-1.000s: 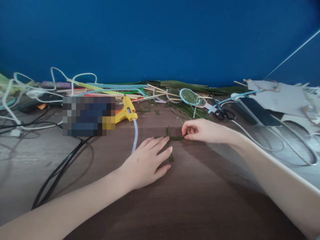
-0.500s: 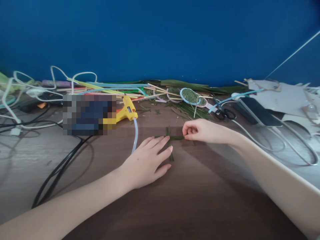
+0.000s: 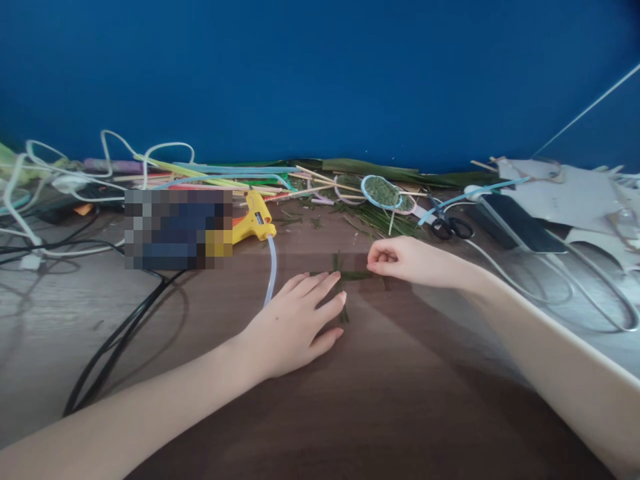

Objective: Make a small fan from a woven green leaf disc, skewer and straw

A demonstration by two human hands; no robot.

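Narrow green leaf strips [image 3: 356, 275] lie crossed on the brown table, some running sideways and others front to back. My left hand [image 3: 300, 320] rests flat over their left side, fingers spread and fingertips on the crossing. Part of the strips is hidden under these fingers. At the right end of the sideways strips, the thumb and index finger of my right hand [image 3: 395, 259] are pinched together at a strip's tip. The exact grip between those fingertips is hard to see.
A yellow glue gun [image 3: 257, 217] with a clear glue stick lies beyond my left hand. Behind are coloured sticks [image 3: 235, 171], a round blue-rimmed piece [image 3: 381, 192] filled with green bits, scissors [image 3: 451, 228], a phone [image 3: 523, 223] and white cables [image 3: 610, 280].
My right hand has shifted very slightly to the right and up at the strip's end. The left hand stays in place.
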